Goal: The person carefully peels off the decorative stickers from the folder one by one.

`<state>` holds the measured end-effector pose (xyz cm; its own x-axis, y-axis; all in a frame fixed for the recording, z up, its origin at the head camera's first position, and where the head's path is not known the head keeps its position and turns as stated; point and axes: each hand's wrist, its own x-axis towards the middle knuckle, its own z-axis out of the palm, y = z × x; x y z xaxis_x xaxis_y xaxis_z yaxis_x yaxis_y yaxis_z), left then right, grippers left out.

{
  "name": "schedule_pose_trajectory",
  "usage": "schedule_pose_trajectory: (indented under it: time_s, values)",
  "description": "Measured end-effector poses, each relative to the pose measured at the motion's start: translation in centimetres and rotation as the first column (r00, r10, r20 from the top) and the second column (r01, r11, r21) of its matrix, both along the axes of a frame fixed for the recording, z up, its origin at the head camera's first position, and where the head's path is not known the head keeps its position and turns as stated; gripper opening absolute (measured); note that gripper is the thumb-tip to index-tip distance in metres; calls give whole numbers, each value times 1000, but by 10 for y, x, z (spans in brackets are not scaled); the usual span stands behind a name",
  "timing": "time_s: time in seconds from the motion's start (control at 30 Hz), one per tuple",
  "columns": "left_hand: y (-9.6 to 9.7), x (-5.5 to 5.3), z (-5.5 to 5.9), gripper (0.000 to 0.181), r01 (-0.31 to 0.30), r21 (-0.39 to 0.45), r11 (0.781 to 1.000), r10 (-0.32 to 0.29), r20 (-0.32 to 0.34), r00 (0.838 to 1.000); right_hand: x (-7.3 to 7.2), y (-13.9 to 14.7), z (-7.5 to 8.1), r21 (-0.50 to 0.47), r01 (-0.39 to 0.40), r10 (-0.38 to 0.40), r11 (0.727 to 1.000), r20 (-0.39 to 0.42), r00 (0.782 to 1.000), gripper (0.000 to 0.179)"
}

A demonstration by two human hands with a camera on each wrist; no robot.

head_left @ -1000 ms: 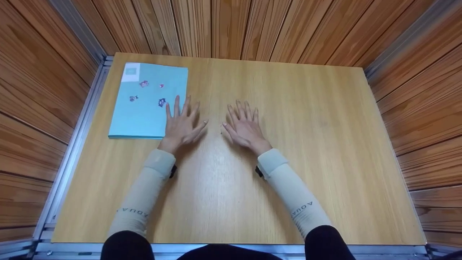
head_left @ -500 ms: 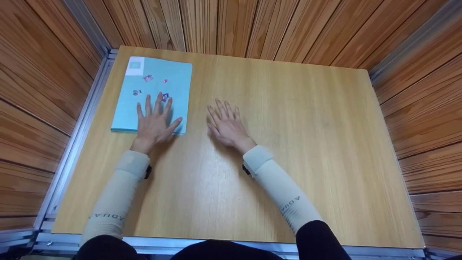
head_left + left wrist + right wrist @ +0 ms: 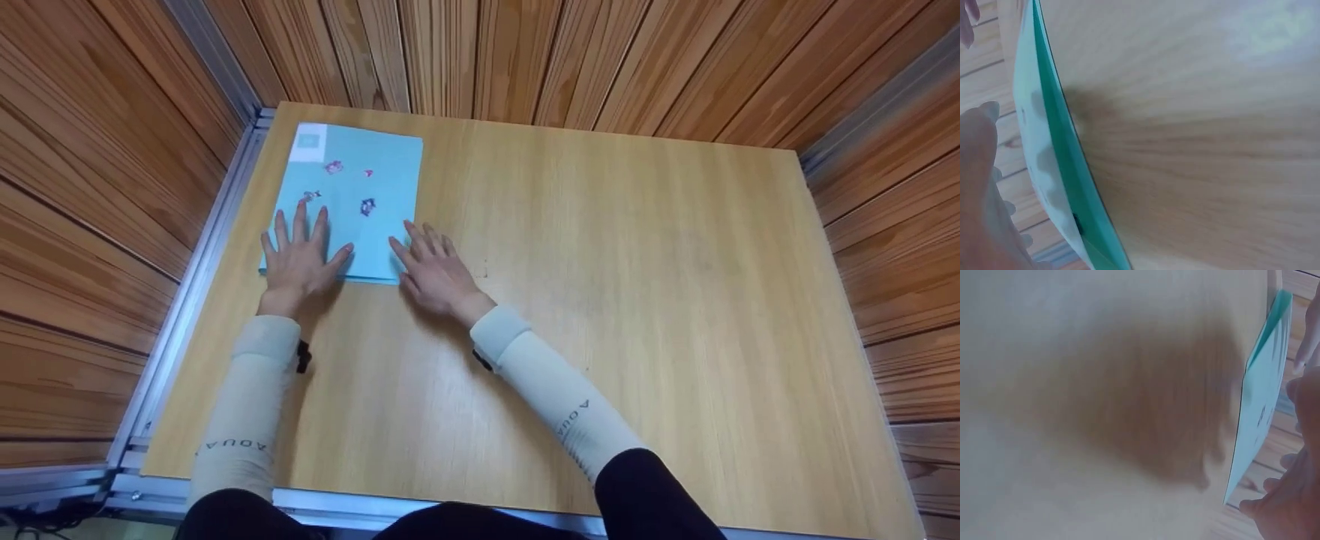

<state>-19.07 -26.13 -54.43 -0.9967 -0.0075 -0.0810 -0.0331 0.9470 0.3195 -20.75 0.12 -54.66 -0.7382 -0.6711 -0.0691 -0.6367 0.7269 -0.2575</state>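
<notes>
A light blue folder (image 3: 352, 247) lies flat at the back left of the table, with a white label in its top left corner and several small stickers on its cover. Over its lower left part my left hand (image 3: 296, 262) is spread, fingers straight and apart. My right hand (image 3: 439, 277) is at the folder's lower right edge, its fingertips overlapping that edge in the head view. In the left wrist view the near edge of the folder (image 3: 1067, 163) gapes a little, showing a darker green inside. Neither hand grips anything.
The wooden table (image 3: 637, 315) stretches away to the right. Wood-plank walls (image 3: 600, 60) stand behind it and at both sides, and a metal frame rail (image 3: 191, 300) runs along its left side.
My left hand has moved left onto the folder's lower left part. The right hand has moved left to its right edge. The head view has shifted somewhat; the folder stays on the table.
</notes>
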Motion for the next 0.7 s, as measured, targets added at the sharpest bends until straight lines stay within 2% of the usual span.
schedule_pose_trajectory:
  time_s: [0.17, 0.37, 0.57, 0.7]
  values:
    - [-9, 2, -6, 85, -19, 49, 999, 18, 27, 999, 1, -22, -4, 22, -47, 47, 999, -22, 999, 59]
    - [-14, -1, -6, 85, -51, 87, 995, 48, 35, 998, -4, -48, -11, 49, -81, 84, 996, -62, 995, 55]
    - [-14, -1, -9, 85, -54, 75, 996, 50, 57, 997, -2, -57, -21, 127, -92, 96, 988, -26, 995, 53]
    - [-15, -1, -10, 83, -49, 70, 996, 44, 74, 996, -2, -58, -22, 177, -104, 108, 979, -12, 994, 52]
